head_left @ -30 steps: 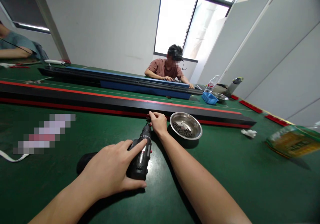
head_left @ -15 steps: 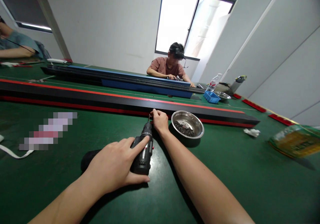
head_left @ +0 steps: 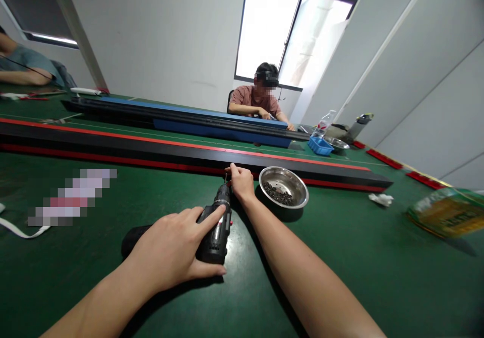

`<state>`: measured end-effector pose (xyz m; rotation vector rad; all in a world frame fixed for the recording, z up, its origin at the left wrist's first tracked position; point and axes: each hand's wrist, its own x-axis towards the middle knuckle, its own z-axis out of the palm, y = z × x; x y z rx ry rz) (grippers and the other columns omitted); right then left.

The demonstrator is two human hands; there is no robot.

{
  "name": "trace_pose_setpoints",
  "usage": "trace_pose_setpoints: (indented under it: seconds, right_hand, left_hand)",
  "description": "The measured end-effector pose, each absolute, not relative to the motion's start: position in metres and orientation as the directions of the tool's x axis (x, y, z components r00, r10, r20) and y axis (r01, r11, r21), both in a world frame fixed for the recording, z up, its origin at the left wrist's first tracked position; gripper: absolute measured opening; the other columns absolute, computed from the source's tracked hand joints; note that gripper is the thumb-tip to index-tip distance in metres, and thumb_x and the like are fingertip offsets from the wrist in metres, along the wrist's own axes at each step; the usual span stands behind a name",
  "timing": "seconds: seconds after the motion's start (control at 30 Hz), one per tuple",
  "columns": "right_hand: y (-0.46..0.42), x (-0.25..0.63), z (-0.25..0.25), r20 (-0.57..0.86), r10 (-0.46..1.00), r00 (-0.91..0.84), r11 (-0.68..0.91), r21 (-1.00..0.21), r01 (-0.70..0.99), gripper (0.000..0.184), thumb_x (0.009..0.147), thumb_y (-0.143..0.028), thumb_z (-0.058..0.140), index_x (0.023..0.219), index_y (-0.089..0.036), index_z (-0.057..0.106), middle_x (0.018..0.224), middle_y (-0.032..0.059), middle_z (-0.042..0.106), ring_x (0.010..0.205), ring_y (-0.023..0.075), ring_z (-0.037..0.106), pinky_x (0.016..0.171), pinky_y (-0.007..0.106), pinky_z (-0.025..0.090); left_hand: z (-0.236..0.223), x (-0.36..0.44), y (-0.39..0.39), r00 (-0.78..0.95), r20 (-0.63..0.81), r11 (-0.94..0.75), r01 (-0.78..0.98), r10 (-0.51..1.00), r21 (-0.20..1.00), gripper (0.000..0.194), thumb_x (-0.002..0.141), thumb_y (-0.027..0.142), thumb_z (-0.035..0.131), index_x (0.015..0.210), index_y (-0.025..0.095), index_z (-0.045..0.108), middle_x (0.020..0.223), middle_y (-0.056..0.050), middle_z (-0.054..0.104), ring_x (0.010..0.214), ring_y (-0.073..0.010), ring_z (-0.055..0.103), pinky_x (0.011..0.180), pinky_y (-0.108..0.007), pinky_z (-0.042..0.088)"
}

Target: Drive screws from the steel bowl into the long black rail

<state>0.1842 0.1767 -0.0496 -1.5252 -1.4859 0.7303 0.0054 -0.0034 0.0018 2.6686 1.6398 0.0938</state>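
Note:
My left hand (head_left: 170, 247) is wrapped around a black cordless drill (head_left: 215, 232) that lies on its side on the green table. The thin bit points away from me, toward the red lower edge of a long black bar with red strips (head_left: 181, 151). Beside the tip of the bit, my right hand (head_left: 242, 182) is closed in a pinch close to the bar. Whatever is between its fingertips is too small to make out. Just right of that hand stands a steel bowl (head_left: 298, 189) with many small dark screws (head_left: 278, 193) in it.
Behind the black bar lies a blue and black bar (head_left: 223, 132). A blue basket (head_left: 320, 146) and a bottle (head_left: 323, 125) stand farther back. Crumpled tissue (head_left: 381, 199) and a yellow-green bag (head_left: 449, 213) lie right. A co-worker (head_left: 260, 96) sits opposite, another person at far left.
Both my hands and the drill stay almost in place, with only a slight shift at the right fingertips. The co-worker opposite has moved a hand slightly.

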Motion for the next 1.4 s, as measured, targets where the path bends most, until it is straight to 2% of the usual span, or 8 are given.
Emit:
trace_pose_setpoints:
  seconds: [0.3, 0.83, 1.4]
  right_hand:
    - [0.1750, 0.1832, -0.0462, 0.153, 0.981, 0.122, 0.073, -0.866, 0.495, 0.046, 0.105, -0.049, 0.050, 0.103, -0.022, 0.087, 0.099, 0.0077, 0.084, 0.088, 0.0217, 0.079, 0.085, 0.027, 0.055]
    - [0.1764, 0.1827, -0.0497, 0.183, 0.966, 0.185, 0.058, -0.845, 0.531, 0.052, 0.108, -0.042, 0.038, 0.095, -0.022, 0.084, 0.099, 0.0082, 0.083, 0.085, 0.0205, 0.077, 0.081, 0.025, 0.053]
    - [0.1740, 0.1816, -0.0482, 0.202, 0.966, 0.162, 0.082, -0.832, 0.549, 0.047, 0.107, -0.042, 0.043, 0.089, -0.023, 0.081, 0.097, 0.0071, 0.082, 0.096, 0.0207, 0.076, 0.084, 0.025, 0.051]
  left_hand:
    - [0.0026, 0.0035, -0.0043, 0.447, 0.040, -0.448, 0.893, 0.894, 0.041, 0.110, 0.076, 0.083, 0.071, 0.168, 0.038, 0.033, 0.136, -0.015, 0.070, 0.108, -0.0373, 0.074, 0.091, -0.049, 0.061]
    - [-0.0022, 0.0041, 0.0020, 0.455, 0.065, -0.456, 0.890, 0.888, -0.005, 0.109, 0.078, 0.087, 0.065, 0.169, 0.037, 0.032, 0.134, -0.016, 0.070, 0.109, -0.0382, 0.074, 0.089, -0.049, 0.061]
    - [0.0007, 0.0082, 0.0042, 0.477, 0.046, -0.471, 0.876, 0.877, -0.105, 0.110, 0.082, 0.089, 0.057, 0.170, 0.029, 0.031, 0.123, -0.017, 0.069, 0.102, -0.0373, 0.074, 0.085, -0.048, 0.062]
